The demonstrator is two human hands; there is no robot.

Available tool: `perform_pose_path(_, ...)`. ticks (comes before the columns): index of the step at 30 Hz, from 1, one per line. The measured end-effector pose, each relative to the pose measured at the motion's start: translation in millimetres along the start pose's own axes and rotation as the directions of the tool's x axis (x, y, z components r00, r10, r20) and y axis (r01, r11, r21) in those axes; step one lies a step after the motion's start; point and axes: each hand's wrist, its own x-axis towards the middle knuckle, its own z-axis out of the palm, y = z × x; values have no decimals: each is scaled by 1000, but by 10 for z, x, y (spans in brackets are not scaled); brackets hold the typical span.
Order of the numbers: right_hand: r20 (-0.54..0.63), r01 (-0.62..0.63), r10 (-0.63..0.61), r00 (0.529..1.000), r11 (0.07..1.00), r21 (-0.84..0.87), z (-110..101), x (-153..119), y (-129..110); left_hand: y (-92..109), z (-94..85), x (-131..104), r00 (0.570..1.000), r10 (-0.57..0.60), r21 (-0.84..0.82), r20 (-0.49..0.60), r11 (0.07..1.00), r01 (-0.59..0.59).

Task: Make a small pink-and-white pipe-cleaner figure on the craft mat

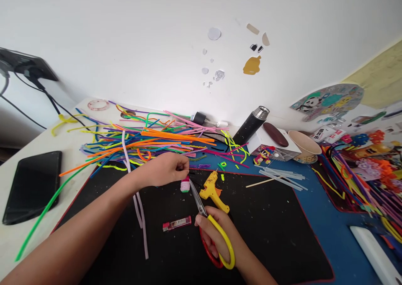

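My left hand (166, 169) is closed in a pinch above the black mat. Right under its fingertips is a small wrapped pipe-cleaner piece (185, 186), lilac with a dark pink top and a green lower end. My right hand (216, 230) grips scissors (198, 200) with one yellow and one red handle. Their blades look nearly together and point up at the right side of the wrapped piece. A yellow glue gun (212, 189) lies just right of the blades. Left of my right hand is a pink lighter (177, 223). Long lilac pipe cleaners (138, 209) pass behind my left forearm.
Many colored pipe cleaners (163, 136) are heaped along the wall. A black thermos (251, 125) leans by a white box (279, 142). Glue sticks (282, 176) and a small figure (263, 156) are at right. A dark tablet (33, 186) lies far left.
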Motion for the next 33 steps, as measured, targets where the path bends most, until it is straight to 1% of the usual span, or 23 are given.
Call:
perform_pose_path(2,-3,30,-30,1000,999,-12,-43,-48,-35,-33,-31,0,1000,-6,-11,-15,1000,6)
perform_pose_path(4,-55,51,-52,997,998,-27,-137,-93,-72,-51,-45,0,1000,-7,-18,-24,1000,7)
perform_pose_path(6,-149,49,-60,987,996,-77,-295,-130,-105,-57,-49,0,1000,-17,-28,-18,999,16)
perform_pose_path(9,-276,1,-77,958,964,-266,-633,-169,-139,-55,-44,7,999,-45,-33,-12,998,44)
perform_pose_path(10,-315,-22,-102,944,930,-367,-754,-180,-146,-55,-40,10,999,-49,-34,-11,998,49)
perform_pose_path(11,-363,-52,-152,919,867,-495,-870,-189,-152,-56,-35,14,999,-52,-36,-10,998,52)
perform_pose_path(12,-390,-89,-209,897,777,-623,-974,-199,-157,-57,-30,18,999,-53,-37,-9,998,53)
perform_pose_path(13,-405,-138,-248,880,684,-717,-1061,-207,-163,-59,-24,22,998,-55,-37,-7,998,54)
perform_pose_path(14,-427,-197,-260,866,607,-770,-1128,-214,-169,-61,-18,26,998,-56,-35,-2,998,56)
perform_pose_path(15,-442,-250,-246,863,552,-795,-1176,-219,-177,-64,-11,29,998,-57,-32,2,998,57)
perform_pose_path(17,-458,-323,-197,867,478,-817,-1219,-226,-196,-68,4,34,998,-60,-25,7,998,60)
perform_pose_path(18,-451,-338,-174,875,447,-828,-1224,-229,-208,-71,10,35,998,-60,-23,10,998,60)
perform_pose_path(20,-412,-334,-150,899,374,-865,-1219,-236,-240,-76,19,36,998,-56,-17,13,998,56)
perform_pose_path(23,-335,-295,-122,934,260,-919,-1222,-257,-320,-87,18,34,999,-52,-11,14,999,52)
perform_pose_path(26,-303,-282,-101,948,178,-943,-1239,-272,-451,-99,5,32,998,-57,-24,13,998,58)
perform_pose_path(28,-295,-275,-123,947,157,-949,-1231,-252,-557,-104,-6,33,998,-59,-35,7,998,60)
perform_pose_path(30,-267,-236,-194,944,167,-957,-1191,-186,-663,-104,-16,34,998,-62,-45,1,997,62)
perform_pose_path(33,-214,-141,-317,924,238,-961,-1079,20,-805,-101,-33,32,998,-68,-59,2,996,68)
